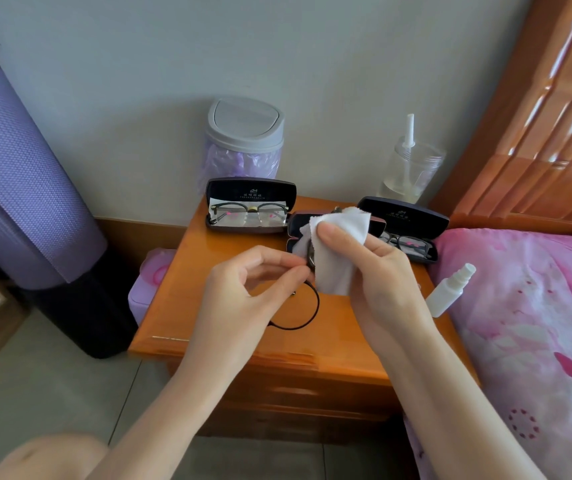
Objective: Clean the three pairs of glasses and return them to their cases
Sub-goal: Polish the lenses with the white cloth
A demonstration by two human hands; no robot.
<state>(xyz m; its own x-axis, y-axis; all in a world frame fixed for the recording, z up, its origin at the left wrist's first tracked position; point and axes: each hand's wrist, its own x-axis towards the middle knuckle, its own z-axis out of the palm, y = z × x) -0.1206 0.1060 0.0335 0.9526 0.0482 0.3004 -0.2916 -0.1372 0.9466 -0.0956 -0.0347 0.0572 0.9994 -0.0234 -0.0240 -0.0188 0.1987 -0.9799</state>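
Above the wooden nightstand, my left hand pinches a pair of thin black round-framed glasses near the bridge. My right hand pinches a white cleaning cloth folded over the upper lens, which is hidden. Behind the cloth lies an open brownish case, its inside mostly covered. At the back left an open black case holds a pair of glasses on a cloth. At the right another open black case holds dark-framed glasses.
A small white spray bottle lies on the pink bedspread at the right. A lidded grey mini bin and a clear jar stand against the wall. A purple rolled mat leans at the left.
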